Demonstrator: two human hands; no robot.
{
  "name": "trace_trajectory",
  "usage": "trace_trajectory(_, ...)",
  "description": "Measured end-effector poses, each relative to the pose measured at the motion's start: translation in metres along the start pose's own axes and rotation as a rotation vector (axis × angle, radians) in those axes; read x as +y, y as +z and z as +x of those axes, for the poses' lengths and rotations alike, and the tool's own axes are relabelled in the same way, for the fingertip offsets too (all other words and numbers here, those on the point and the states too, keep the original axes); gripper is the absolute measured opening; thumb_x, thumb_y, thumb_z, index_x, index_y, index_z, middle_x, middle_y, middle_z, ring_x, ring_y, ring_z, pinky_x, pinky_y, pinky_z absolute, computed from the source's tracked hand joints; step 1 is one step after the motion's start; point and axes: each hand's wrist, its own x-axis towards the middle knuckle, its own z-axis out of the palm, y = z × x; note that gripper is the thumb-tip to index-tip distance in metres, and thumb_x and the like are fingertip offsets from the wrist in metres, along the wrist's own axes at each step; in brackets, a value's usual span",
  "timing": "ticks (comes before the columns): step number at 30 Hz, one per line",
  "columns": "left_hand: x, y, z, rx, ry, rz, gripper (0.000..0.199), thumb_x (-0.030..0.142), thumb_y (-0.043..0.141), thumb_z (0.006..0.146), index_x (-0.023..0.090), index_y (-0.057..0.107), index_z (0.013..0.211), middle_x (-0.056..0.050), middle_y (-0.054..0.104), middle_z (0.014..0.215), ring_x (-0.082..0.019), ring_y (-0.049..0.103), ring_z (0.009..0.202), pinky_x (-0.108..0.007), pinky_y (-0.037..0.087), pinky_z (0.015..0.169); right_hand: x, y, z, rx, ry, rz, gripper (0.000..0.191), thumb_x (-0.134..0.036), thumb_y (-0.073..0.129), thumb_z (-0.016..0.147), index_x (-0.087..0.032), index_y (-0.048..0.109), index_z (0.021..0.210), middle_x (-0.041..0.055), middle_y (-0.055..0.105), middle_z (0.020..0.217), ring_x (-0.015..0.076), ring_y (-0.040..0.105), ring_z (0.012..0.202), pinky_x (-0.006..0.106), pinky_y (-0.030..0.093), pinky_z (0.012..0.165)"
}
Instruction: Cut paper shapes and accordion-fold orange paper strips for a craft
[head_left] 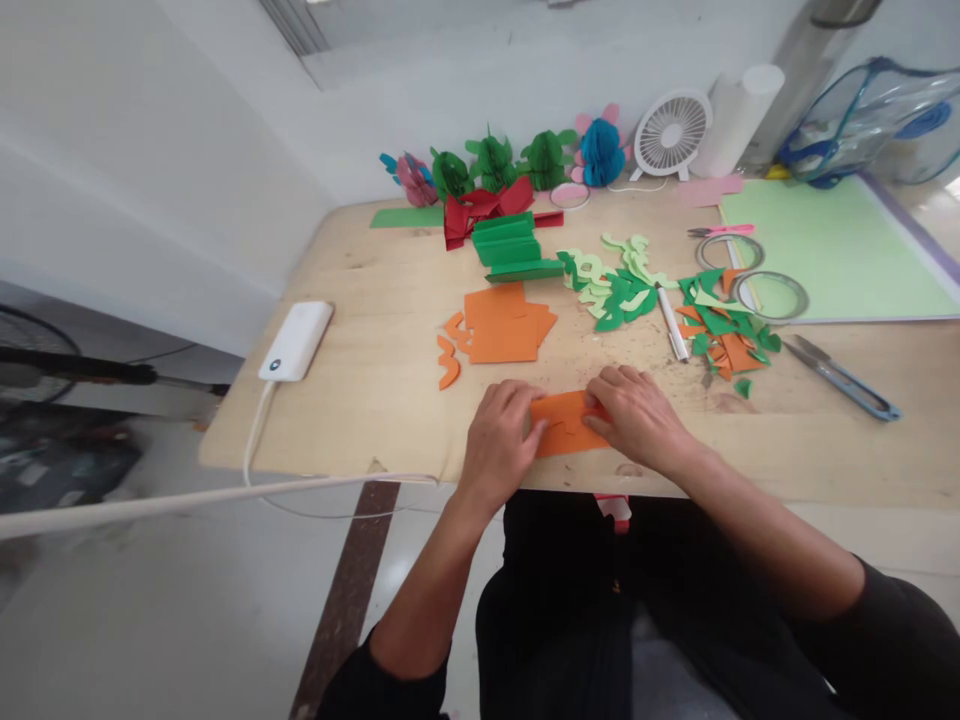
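Observation:
An orange sheet of paper (566,425) lies near the table's front edge, with a curved line or cut in its middle. My left hand (501,435) grips its left edge between thumb and fingers. At the opposite side, my right hand (634,412) pinches the upper right part, fingers curled over it. Just beyond rest stacked orange paper squares (502,335), with curvy orange cutouts (448,362) to their left. A white marker (671,325) lies past my right hand, beside green leaf-shaped cutouts (624,300).
Blue-handled snips (847,380) and green and orange scraps (731,335) lie to the right, near tape rolls (771,296). Folded green paper (506,245), red paper (487,205), paper honeycomb figures (495,162) and a white fan (671,135) stand behind. A corded power bank (296,340) is left.

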Motion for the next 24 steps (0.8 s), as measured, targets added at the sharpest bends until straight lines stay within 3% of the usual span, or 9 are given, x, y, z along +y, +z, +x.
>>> trace_trajectory(6, 0.001, -0.004, -0.022, -0.046, 0.195, 0.096, 0.009, 0.018, 0.053, 0.087, 0.019, 0.060, 0.092, -0.008, 0.064, 0.098, -0.024, 0.057, 0.098, -0.041, 0.047, 0.087, 0.011, 0.000, 0.001, 0.047, 0.014, 0.158, 0.009, -0.019, 0.059, 0.079, -0.020, 0.055, 0.071, 0.0009, 0.061, 0.072, 0.0167, 0.054, 0.074, 0.028, 0.034, 0.066)
trace_trajectory(10, -0.005, 0.002, -0.027, -0.123, 0.317, 0.196, 0.013, 0.019, 0.048, 0.090, 0.018, 0.061, 0.091, -0.010, 0.065, 0.102, -0.024, 0.058, 0.098, -0.040, 0.049, 0.084, 0.023, -0.002, 0.011, 0.126, 0.063, 0.155, 0.010, -0.019, 0.057, 0.080, -0.021, 0.055, 0.070, -0.0002, 0.060, 0.066, 0.0149, 0.054, 0.065, 0.027, 0.034, 0.060)
trace_trajectory(14, -0.004, 0.004, -0.026, -0.148, 0.437, 0.328, 0.017, 0.011, 0.044, 0.090, 0.016, 0.061, 0.090, -0.012, 0.065, 0.097, -0.023, 0.060, 0.092, -0.036, 0.050, 0.075, 0.029, -0.010, 0.019, 0.250, 0.109, 0.076, 0.006, -0.020, 0.054, 0.083, -0.019, 0.058, 0.078, 0.0063, 0.064, 0.077, 0.0203, 0.055, 0.074, 0.032, 0.035, 0.066)
trace_trajectory(17, -0.001, 0.003, -0.024, -0.185, 0.506, 0.424, 0.020, 0.006, 0.042, 0.088, 0.015, 0.058, 0.081, -0.010, 0.063, 0.085, -0.022, 0.060, 0.080, -0.033, 0.049, 0.065, 0.023, -0.013, 0.006, 0.326, -0.017, -0.024, 0.012, -0.022, 0.050, 0.088, -0.017, 0.060, 0.093, 0.0113, 0.065, 0.094, 0.0246, 0.055, 0.089, 0.036, 0.036, 0.075)
trace_trajectory(19, -0.001, 0.002, -0.022, -0.189, 0.558, 0.491, 0.021, 0.005, 0.042, 0.088, 0.014, 0.058, 0.079, -0.009, 0.061, 0.079, -0.021, 0.059, 0.074, -0.031, 0.047, 0.060, 0.016, -0.011, -0.012, 0.260, -0.208, 0.003, 0.013, -0.024, 0.049, 0.091, -0.017, 0.060, 0.095, 0.0098, 0.066, 0.095, 0.0226, 0.055, 0.088, 0.035, 0.038, 0.075)
trace_trajectory(21, -0.002, 0.002, -0.022, -0.163, 0.601, 0.539, 0.020, 0.005, 0.042, 0.088, 0.012, 0.061, 0.086, -0.009, 0.062, 0.077, -0.021, 0.060, 0.073, -0.031, 0.048, 0.059, 0.010, -0.006, -0.030, 0.177, -0.346, 0.027, 0.016, -0.027, 0.049, 0.093, -0.017, 0.060, 0.099, 0.0088, 0.066, 0.097, 0.0219, 0.055, 0.090, 0.034, 0.040, 0.078)
trace_trajectory(24, -0.006, 0.004, -0.021, -0.120, 0.601, 0.510, 0.028, 0.004, 0.041, 0.088, 0.011, 0.061, 0.106, -0.009, 0.066, 0.083, -0.020, 0.063, 0.079, -0.030, 0.051, 0.065, 0.005, 0.002, -0.049, 0.159, -0.391, -0.010, 0.021, -0.027, 0.050, 0.093, -0.015, 0.060, 0.107, 0.0106, 0.065, 0.104, 0.0236, 0.055, 0.101, 0.038, 0.041, 0.087)
